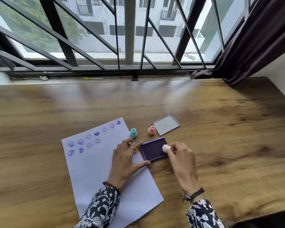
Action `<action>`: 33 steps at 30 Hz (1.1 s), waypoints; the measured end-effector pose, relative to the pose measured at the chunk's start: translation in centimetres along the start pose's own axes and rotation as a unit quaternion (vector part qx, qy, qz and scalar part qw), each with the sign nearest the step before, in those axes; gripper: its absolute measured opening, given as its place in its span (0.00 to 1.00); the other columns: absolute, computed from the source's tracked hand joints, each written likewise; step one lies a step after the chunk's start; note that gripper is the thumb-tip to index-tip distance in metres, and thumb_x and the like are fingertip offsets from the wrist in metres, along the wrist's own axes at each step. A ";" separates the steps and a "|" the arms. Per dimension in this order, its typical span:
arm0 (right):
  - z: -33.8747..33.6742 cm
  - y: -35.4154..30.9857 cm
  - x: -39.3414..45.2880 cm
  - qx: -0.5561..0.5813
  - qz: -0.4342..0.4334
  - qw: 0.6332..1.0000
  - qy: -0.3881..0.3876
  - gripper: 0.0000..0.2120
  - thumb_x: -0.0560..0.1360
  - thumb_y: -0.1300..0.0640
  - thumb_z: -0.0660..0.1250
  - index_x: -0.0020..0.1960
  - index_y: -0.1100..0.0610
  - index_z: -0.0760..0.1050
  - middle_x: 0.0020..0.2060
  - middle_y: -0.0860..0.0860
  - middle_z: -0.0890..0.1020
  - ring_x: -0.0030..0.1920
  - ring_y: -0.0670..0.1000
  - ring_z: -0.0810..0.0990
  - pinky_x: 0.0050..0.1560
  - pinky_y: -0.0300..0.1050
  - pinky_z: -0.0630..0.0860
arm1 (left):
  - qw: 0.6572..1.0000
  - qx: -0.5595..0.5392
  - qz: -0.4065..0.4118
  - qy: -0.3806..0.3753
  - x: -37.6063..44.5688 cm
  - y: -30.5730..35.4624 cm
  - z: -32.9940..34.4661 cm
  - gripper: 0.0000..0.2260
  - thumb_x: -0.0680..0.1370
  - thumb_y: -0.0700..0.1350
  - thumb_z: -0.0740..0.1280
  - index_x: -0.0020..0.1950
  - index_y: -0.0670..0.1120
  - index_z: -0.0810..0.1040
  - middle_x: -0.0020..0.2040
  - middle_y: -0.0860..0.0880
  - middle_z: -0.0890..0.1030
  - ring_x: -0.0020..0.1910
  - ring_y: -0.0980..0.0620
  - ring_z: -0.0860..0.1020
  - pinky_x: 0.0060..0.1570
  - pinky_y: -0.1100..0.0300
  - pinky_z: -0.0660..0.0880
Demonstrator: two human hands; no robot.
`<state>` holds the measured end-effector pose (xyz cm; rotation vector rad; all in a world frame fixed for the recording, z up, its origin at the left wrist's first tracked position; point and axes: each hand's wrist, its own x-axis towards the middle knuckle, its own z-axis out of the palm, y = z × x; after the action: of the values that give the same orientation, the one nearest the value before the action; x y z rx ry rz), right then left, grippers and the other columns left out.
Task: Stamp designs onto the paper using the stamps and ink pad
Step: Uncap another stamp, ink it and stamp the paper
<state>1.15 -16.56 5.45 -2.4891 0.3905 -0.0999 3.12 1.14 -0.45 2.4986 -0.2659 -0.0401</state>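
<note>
A white sheet of paper [95,168] lies on the wooden table, with several purple smiley and heart prints along its upper left. The purple ink pad [152,151] sits open just right of the paper. My right hand [179,159] holds a small white stamp [166,148] tilted over the pad's right edge. My left hand [126,159] rests spread on the paper, with its thumb and forefinger touching the pad's left side. A teal stamp [133,133] and a pink stamp [151,130] stand upright behind the pad.
The ink pad's lid [166,124] lies open-side up behind the pink stamp. The wooden table [229,137] runs back to a barred window. A dark curtain [253,38] hangs at the far right, and the table's right edge drops off near it.
</note>
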 end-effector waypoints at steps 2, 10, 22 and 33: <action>0.1 -0.3 -0.1 -0.046 -0.014 0.999 0.006 0.08 0.77 0.53 0.64 0.44 0.56 0.76 0.38 0.49 0.76 0.37 0.49 0.73 0.38 0.40 0.65 | 1.000 0.000 0.000 0.006 0.0 0.0 0.1 0.32 0.63 0.65 0.71 0.64 0.56 0.71 0.61 0.47 0.72 0.57 0.47 0.71 0.50 0.57 0.64; 0.3 -1.7 2.3 -0.120 -0.012 0.991 -0.064 0.05 0.74 0.60 0.63 0.44 0.61 0.76 0.41 0.56 0.82 0.42 0.57 0.79 0.42 0.48 0.73 | 1.000 0.004 0.005 0.013 -0.2 -0.1 0.2 0.31 0.63 0.63 0.72 0.64 0.54 0.73 0.60 0.45 0.74 0.54 0.45 0.74 0.50 0.53 0.68; 0.2 -1.6 2.9 -0.129 -0.046 0.987 -0.085 0.04 0.70 0.63 0.63 0.38 0.62 0.74 0.33 0.56 0.79 0.33 0.57 0.75 0.31 0.46 0.68 | 1.000 0.009 0.009 0.021 -0.2 0.0 0.2 0.31 0.63 0.63 0.71 0.64 0.55 0.72 0.59 0.46 0.74 0.55 0.46 0.73 0.51 0.57 0.65; 0.0 -3.0 0.8 -0.070 -0.018 0.996 -0.047 0.06 0.75 0.61 0.61 0.41 0.60 0.74 0.39 0.55 0.78 0.38 0.53 0.73 0.36 0.44 0.64 | 0.997 -0.058 0.007 0.040 -2.5 -1.8 -4.1 0.34 0.69 0.52 0.73 0.70 0.46 0.62 0.66 0.44 0.71 0.64 0.45 0.68 0.64 0.55 0.64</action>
<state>2.66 -14.49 7.18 -2.6273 0.3245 0.0302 1.34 5.49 1.75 2.3771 -0.2414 0.0494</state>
